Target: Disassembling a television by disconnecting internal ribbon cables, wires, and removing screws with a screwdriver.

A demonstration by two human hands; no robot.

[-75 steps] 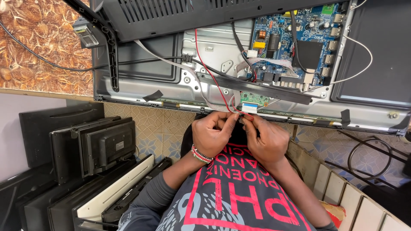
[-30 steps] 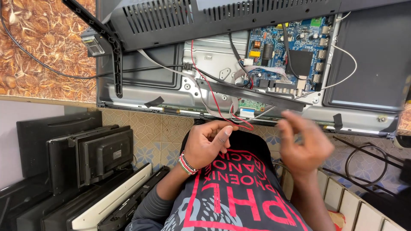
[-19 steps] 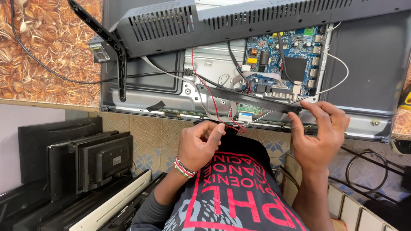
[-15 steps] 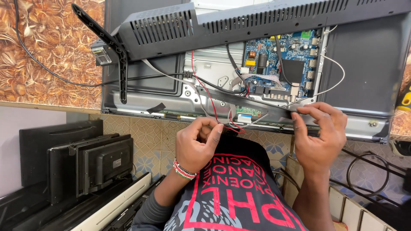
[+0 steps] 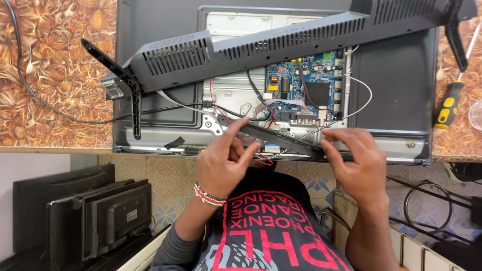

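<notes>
A flat television (image 5: 396,85) lies face down on the patterned tabletop with its back open, showing a blue circuit board (image 5: 306,93) and red, white and black wires. A long narrow black strip (image 5: 278,138) runs slanted across the lower part of the metal chassis. My left hand (image 5: 223,163) pinches the strip's left end between thumb and fingers, close to the red wires (image 5: 263,159). My right hand (image 5: 359,160) grips the strip's right end near the television's bottom edge. The vented black back cover (image 5: 281,47) lies tilted across the top of the set.
A yellow-and-black screwdriver (image 5: 449,103) rests on the tabletop at the right. A black stand leg (image 5: 125,83) and a black cable (image 5: 35,93) lie at the left. Several dark monitors (image 5: 85,216) lean together below the table at the lower left. Loose cables (image 5: 427,211) hang at the lower right.
Both hands left the wires at the bottom edge; the right swung out to the strip's right end and gripped it, and the left rose to its left end. The view shifted down.
</notes>
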